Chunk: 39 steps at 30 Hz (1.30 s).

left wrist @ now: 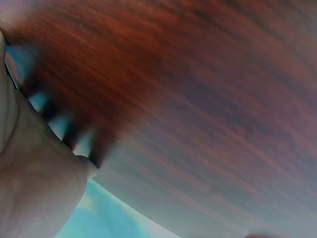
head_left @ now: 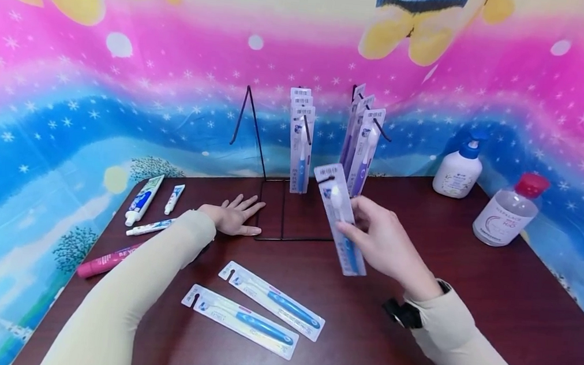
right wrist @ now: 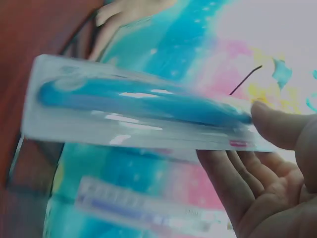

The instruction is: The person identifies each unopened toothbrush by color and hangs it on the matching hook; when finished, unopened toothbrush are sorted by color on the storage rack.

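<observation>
Between thumb and fingers my right hand (head_left: 383, 240) pinches a packaged blue toothbrush (head_left: 335, 201), tilted above the table in front of the rack. In the right wrist view, the blue handle (right wrist: 143, 101) shows through the clear blister. My left hand (head_left: 234, 215) lies on the table with fingers spread, at the left side of the black wire rack's (head_left: 257, 132) base. Blue toothbrush packs (head_left: 301, 163) hang on the middle hook, purple ones (head_left: 363, 162) on the right hook. The left hook carries nothing. Two blue toothbrush packs (head_left: 283, 308) lie on the table nearer me.
On the left are a large toothpaste tube (head_left: 144, 198), two small tubes (head_left: 174, 198) and a pink tube (head_left: 108, 261), partly behind my left sleeve. A white pump bottle (head_left: 457, 172) and a clear red-capped bottle (head_left: 506, 216) stand at the right. Patterned cloth (head_left: 204, 117) surrounds the table.
</observation>
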### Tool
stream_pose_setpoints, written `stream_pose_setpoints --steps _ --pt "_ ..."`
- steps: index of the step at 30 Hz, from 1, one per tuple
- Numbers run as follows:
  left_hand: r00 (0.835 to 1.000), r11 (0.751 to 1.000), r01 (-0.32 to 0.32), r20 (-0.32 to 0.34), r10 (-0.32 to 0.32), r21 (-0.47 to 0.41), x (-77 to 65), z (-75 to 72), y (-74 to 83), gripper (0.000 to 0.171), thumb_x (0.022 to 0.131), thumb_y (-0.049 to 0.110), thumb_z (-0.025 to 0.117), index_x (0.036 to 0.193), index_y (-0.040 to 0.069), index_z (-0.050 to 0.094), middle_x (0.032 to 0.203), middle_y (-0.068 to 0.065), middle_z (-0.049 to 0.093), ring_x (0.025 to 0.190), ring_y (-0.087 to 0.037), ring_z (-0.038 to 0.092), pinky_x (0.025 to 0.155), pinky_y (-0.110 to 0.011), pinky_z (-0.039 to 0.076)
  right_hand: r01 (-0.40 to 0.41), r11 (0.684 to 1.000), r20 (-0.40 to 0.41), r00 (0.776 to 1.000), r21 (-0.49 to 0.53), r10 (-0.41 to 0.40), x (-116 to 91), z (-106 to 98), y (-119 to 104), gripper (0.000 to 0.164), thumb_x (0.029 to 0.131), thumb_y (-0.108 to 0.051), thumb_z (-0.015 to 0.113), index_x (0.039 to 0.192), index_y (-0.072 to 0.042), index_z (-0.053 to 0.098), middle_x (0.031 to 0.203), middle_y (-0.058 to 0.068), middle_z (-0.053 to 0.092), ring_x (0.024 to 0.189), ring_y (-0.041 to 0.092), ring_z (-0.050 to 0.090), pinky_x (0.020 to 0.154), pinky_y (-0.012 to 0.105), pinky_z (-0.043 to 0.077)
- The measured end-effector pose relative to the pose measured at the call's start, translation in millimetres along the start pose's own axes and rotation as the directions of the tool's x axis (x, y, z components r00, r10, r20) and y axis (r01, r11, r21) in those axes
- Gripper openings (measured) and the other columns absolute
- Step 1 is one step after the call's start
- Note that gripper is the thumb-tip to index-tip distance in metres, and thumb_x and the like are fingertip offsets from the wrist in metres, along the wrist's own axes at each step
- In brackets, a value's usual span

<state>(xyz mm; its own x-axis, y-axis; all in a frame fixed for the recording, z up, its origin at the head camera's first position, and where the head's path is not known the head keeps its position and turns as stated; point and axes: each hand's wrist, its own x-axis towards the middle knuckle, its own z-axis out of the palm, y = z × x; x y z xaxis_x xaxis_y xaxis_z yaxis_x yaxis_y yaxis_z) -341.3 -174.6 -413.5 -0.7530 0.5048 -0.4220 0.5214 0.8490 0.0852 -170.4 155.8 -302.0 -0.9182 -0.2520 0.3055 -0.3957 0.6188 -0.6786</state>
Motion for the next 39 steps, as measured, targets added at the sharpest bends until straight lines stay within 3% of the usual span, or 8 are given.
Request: stream_pose_setpoints --steps 9,24,33,39 --pt "1.000 1.000 -0.002 -0.003 0.002 -0.006 1.9 2.6 0.8 0.086 0.084 0.072 0.031 0.149 0.026 0.000 0.154 -0.005 -0.006 0.137 -0.036 -0.004 0.105 -0.057 0.009 0.021 0.982 -0.074 0.997 0.186 -0.007 40 22 -15 0.026 0.085 -0.022 0.067 0.107 -0.013 0.058 0.107 0.003 0.063 0.086 0.013 0.065 0.071 0.039 0.053" --pt "0.999 0.999 -0.013 -0.034 0.011 -0.049 9.9 7.8 -7.2 0.090 0.079 0.077 0.031 0.149 0.029 0.000 0.154 -0.004 -0.007 0.136 -0.037 -0.008 0.103 -0.061 0.004 -0.028 0.986 -0.080 0.996 0.163 0.042 86 35 -4 0.024 0.086 -0.025 0.065 0.105 -0.012 0.057 0.100 0.003 0.067 0.077 0.012 0.063 0.066 0.033 0.052" --pt "1.000 1.000 0.030 -0.004 -0.030 -0.010 12.8 9.7 -9.4 0.089 0.078 0.079 0.029 0.147 0.034 -0.004 0.153 0.002 -0.011 0.137 -0.031 -0.011 0.106 -0.055 0.007 -0.064 0.991 -0.076 0.994 0.119 0.073 125 43 10 0.027 0.088 -0.029 0.063 0.110 -0.014 0.057 0.108 0.003 0.064 0.084 0.013 0.062 0.070 0.035 0.050" --pt "1.000 1.000 0.024 0.000 -0.024 -0.015 9.5 8.1 -7.6 0.089 0.078 0.078 0.026 0.148 0.031 -0.003 0.153 0.001 -0.010 0.137 -0.032 -0.010 0.106 -0.055 0.006 -0.059 0.991 -0.059 0.996 0.120 0.066 138 48 16 0.031 0.088 -0.033 0.061 0.113 -0.016 0.058 0.108 0.002 0.064 0.088 0.013 0.061 0.072 0.036 0.050"
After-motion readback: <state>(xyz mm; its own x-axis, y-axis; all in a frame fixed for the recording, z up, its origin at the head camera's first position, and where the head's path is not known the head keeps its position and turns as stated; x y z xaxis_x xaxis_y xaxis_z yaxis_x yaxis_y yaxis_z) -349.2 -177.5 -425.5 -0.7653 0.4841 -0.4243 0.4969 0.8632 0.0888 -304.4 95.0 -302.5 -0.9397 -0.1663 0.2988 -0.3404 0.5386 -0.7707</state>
